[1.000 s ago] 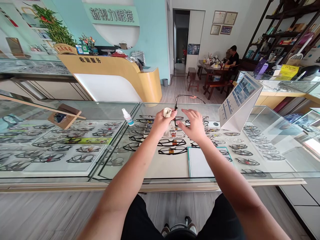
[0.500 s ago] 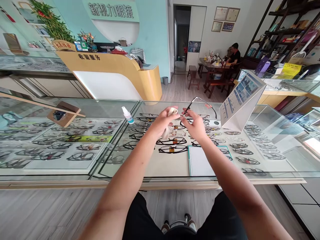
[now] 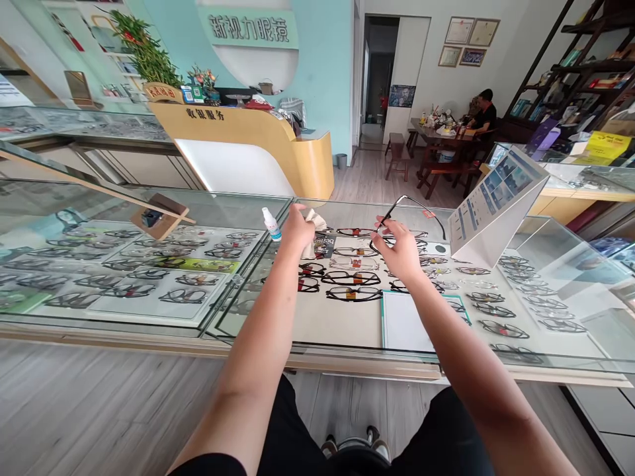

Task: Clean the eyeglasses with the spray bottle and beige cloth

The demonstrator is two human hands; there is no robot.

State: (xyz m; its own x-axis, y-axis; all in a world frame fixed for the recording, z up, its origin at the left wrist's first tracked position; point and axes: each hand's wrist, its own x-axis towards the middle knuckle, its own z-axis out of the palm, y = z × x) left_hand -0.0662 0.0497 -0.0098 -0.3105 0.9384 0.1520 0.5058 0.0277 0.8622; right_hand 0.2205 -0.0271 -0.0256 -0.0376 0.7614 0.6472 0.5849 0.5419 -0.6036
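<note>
My left hand (image 3: 297,233) is closed on a crumpled beige cloth (image 3: 315,219), part of which hangs below the palm. Just left of that hand, a small white spray bottle (image 3: 271,225) with a blue-marked label stands upright on the glass. In my right hand (image 3: 401,250) is a pair of dark-framed eyeglasses (image 3: 391,210), pinched by the frame, one temple arching up and to the right. A small red tag (image 3: 428,214) shows by the temple. The lenses are partly hidden by my fingers.
Beneath my hands runs a glass display counter (image 3: 337,330) with rows of eyeglasses inside. A white-and-teal board (image 3: 404,320) lies near its front. On the right stands a tilted sign (image 3: 496,205); on the left, a wooden stand (image 3: 161,217). A person (image 3: 483,112) sits at a far table.
My left hand has moved left with the cloth, away from the eyeglasses and towards the spray bottle. My right hand still holds the eyeglasses up. The view has turned slightly left.
</note>
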